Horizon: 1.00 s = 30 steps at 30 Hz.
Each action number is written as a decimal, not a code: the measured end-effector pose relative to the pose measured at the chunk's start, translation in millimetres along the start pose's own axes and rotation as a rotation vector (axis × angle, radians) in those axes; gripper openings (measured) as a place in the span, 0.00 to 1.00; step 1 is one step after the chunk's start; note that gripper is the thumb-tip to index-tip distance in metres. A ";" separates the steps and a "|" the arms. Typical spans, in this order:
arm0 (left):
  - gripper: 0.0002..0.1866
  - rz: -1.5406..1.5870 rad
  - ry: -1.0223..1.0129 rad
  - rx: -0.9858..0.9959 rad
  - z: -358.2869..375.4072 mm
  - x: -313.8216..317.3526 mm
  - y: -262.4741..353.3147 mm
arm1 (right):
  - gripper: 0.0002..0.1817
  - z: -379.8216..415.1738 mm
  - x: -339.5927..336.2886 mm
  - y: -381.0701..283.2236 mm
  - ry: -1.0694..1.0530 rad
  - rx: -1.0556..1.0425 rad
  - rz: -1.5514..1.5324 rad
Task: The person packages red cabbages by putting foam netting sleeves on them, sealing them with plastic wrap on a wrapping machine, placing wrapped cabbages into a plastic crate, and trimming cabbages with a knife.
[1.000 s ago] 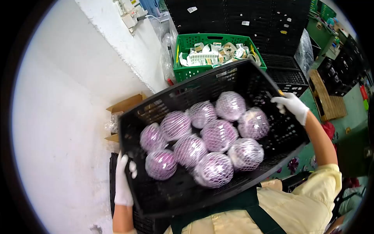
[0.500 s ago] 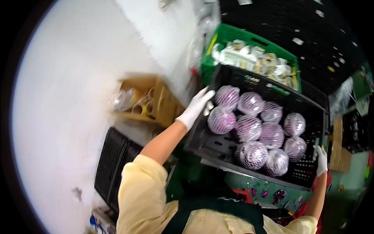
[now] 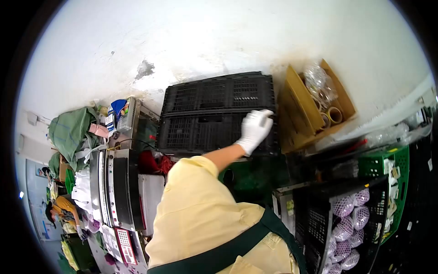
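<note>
My left hand (image 3: 254, 130), in a white glove, reaches out to a stack of folded black crates (image 3: 205, 105) that leans against the white wall. Its fingers curl over the stack's right edge. My yellow sleeve and green apron strap fill the lower middle of the view. My right hand is out of view. A black crate (image 3: 315, 219) holding several purple cabbages in white net sleeves (image 3: 351, 214) stands at the lower right, with no hand on it.
An open cardboard box (image 3: 301, 105) with tape rolls (image 3: 331, 116) sits right of the folded crates. A green crate (image 3: 397, 182) of labels is behind the cabbage crate. A metal scale unit (image 3: 114, 192) and green cloth (image 3: 68, 132) are at left; another person (image 3: 59, 210) is far left.
Both hands have let go of the cabbage crate, which now stands at the lower right. The view has swung left, and my left hand has moved onto the folded black crates.
</note>
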<state>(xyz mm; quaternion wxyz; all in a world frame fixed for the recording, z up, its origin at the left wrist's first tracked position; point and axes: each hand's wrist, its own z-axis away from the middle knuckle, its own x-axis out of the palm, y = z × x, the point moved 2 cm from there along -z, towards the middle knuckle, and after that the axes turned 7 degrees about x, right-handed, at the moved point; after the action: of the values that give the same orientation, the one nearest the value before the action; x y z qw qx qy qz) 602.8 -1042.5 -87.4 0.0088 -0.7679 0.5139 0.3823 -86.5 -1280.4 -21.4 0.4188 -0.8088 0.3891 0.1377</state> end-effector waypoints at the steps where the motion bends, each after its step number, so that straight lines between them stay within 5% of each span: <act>1: 0.13 -0.215 -0.056 -0.021 -0.7 -29.1 -57.9 | 0.20 0.4 29.4 -61.4 0.002 -0.009 -0.006; 4: 0.21 -0.480 -0.396 -0.029 16.1 -96.1 -203.2 | 0.16 35.2 97.7 -207.1 -0.213 -0.022 -0.226; 6: 0.27 -0.451 -0.739 -0.011 17.9 -118.0 -246.7 | 0.17 83.7 161.9 -281.1 -0.564 0.272 -0.569; 7: 0.28 -0.375 -0.759 0.040 13.4 -122.9 -258.3 | 0.17 111.0 191.8 -314.2 -0.768 -0.024 -0.425; 8: 0.29 -0.371 -0.776 0.049 5.4 -122.3 -268.0 | 0.21 148.0 228.1 -335.9 -0.947 0.077 -0.424; 10: 0.27 -0.422 -0.761 0.110 -12.6 -126.7 -274.8 | 0.20 207.4 244.0 -439.6 -0.910 -0.046 0.112; 14: 0.24 -0.323 -0.666 0.121 -11.5 -131.2 -317.2 | 0.32 312.2 276.6 -531.2 -1.337 0.845 -0.330; 17: 0.23 -0.314 -0.606 0.130 -15.5 -128.8 -325.3 | 0.35 378.2 345.6 -507.9 -1.513 1.632 -0.564; 18: 0.23 -0.274 -0.601 0.102 -24.0 -132.5 -322.3 | 0.35 390.5 360.3 -503.1 -1.499 1.632 -0.560; 20: 0.22 -0.205 -0.450 0.067 -58.7 -150.7 -320.6 | 0.36 402.8 381.7 -508.1 -1.450 1.667 -1.134; 23: 0.21 -0.470 -0.107 0.082 -128.0 -168.3 -346.8 | 0.31 370.2 384.8 -529.7 -1.404 1.344 -0.710; 25: 0.19 -0.623 0.152 0.193 -158.6 -182.1 -353.0 | 0.34 356.9 389.9 -538.3 -1.064 0.350 -0.744; 27: 0.17 -0.712 0.001 0.079 -171.6 -177.4 -355.5 | 0.33 335.5 367.2 -594.4 -1.007 0.126 -0.608; 29: 0.15 -0.682 -0.035 0.007 -169.7 -167.5 -356.9 | 0.31 340.8 374.9 -624.9 -1.278 -0.597 -0.609; 30: 0.14 -0.585 -0.009 0.020 -163.1 -164.3 -361.5 | 0.27 355.0 377.6 -642.2 -1.259 -0.692 -0.615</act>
<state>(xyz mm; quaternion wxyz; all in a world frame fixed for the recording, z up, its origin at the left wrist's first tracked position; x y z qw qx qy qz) 955.3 -809.7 -11.2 0.1286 -0.8815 0.2745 0.3619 677.4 -973.6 -79.3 0.3040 -0.7345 -0.2284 0.5621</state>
